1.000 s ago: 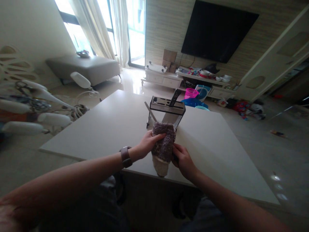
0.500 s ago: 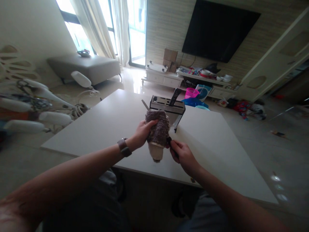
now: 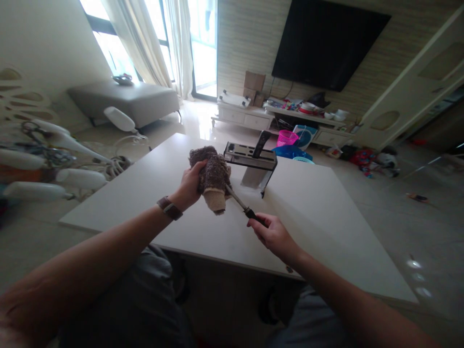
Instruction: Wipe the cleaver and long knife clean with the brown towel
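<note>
My left hand [image 3: 192,181] is closed around a fuzzy brown cloth [image 3: 213,174] with a beige lower end, held above the white table. The black handle of a narrow metal rod, which looks like a sharpening steel [image 3: 239,199], is in the grip of my right hand [image 3: 270,232]. Its shaft slants up and left into the cloth, where the far end is hidden. Just beyond the cloth stands a metal knife block [image 3: 250,155] on the table. A black handle [image 3: 261,144] rises from its top, and a broad blade [image 3: 253,178] shows below.
The white table [image 3: 315,222] spreads out before me, with a small dark item [image 3: 289,269] at its near edge. White lamp-like parts [image 3: 83,179] crowd the left side. Behind the table are a pink basket [image 3: 287,137] and a low cabinet [image 3: 250,119].
My left hand and the cloth have moved left and slightly up, away from my right hand. More of the rod's shaft shows between them; its tip no longer sticks out beyond the cloth.
</note>
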`<act>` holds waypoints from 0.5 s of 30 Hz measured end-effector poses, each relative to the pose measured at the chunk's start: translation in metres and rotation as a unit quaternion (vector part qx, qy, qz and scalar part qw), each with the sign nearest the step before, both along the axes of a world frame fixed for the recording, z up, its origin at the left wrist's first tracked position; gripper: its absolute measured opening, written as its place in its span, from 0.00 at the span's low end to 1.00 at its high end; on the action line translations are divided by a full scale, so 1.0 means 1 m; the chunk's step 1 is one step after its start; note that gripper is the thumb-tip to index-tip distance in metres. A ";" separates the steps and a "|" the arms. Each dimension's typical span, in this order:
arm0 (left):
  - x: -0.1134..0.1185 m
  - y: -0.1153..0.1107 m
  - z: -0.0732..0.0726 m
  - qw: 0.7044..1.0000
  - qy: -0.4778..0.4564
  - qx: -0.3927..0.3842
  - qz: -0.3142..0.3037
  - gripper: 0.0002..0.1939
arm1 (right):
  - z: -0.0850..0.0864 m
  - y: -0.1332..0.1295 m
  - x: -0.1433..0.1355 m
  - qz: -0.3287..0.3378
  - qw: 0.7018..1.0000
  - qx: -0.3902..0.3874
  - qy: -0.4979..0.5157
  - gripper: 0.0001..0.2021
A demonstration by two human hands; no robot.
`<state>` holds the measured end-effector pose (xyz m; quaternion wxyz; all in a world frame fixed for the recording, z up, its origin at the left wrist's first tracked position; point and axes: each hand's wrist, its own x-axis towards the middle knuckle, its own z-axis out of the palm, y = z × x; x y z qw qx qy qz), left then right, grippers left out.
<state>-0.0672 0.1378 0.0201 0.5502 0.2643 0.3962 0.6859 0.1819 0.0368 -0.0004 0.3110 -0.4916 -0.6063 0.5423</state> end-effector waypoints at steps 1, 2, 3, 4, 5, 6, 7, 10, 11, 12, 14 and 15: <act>-0.001 0.002 -0.001 1.000 -0.004 0.002 0.002 0.13 | 0.001 0.000 0.000 0.000 1.000 0.002 -0.001 0.17; -0.002 0.003 -0.003 1.000 -0.006 0.003 0.004 0.14 | 0.001 0.000 0.000 -0.002 1.000 0.005 -0.001 0.17; -0.003 0.004 -0.004 1.000 -0.007 0.003 0.005 0.14 | 0.001 0.000 0.000 -0.006 1.000 0.009 -0.001 0.16; -0.003 0.004 -0.005 1.000 -0.008 0.002 0.004 0.15 | 0.001 0.000 0.000 -0.012 1.000 0.013 0.000 0.15; -0.003 0.004 -0.005 1.000 -0.008 0.001 0.003 0.15 | 0.001 0.000 0.000 -0.022 1.000 0.018 0.001 0.14; -0.003 0.004 -0.006 1.000 -0.009 0.001 0.000 0.15 | 0.001 0.001 0.001 -0.032 0.999 0.023 -0.001 0.14; -0.003 0.003 -0.005 1.000 -0.012 0.003 -0.004 0.15 | 0.001 0.001 0.001 -0.041 0.999 0.029 -0.006 0.13; -0.004 0.001 -0.003 0.999 -0.023 0.017 -0.021 0.17 | 0.004 0.002 0.002 -0.044 0.997 0.051 -0.030 0.13; -0.004 0.000 -0.003 0.999 -0.026 0.022 -0.028 0.17 | 0.004 0.002 0.003 -0.038 0.997 0.058 -0.037 0.13; -0.004 -0.001 -0.002 0.999 -0.029 0.026 -0.036 0.17 | 0.005 0.002 0.003 -0.031 0.997 0.062 -0.041 0.14; -0.004 -0.001 -0.001 0.998 -0.036 0.029 -0.051 0.18 | 0.005 0.003 0.004 -0.024 0.997 0.066 -0.042 0.16; -0.004 -0.001 -0.001 0.997 -0.041 0.029 -0.059 0.18 | 0.004 0.003 0.004 -0.025 0.997 0.064 -0.037 0.17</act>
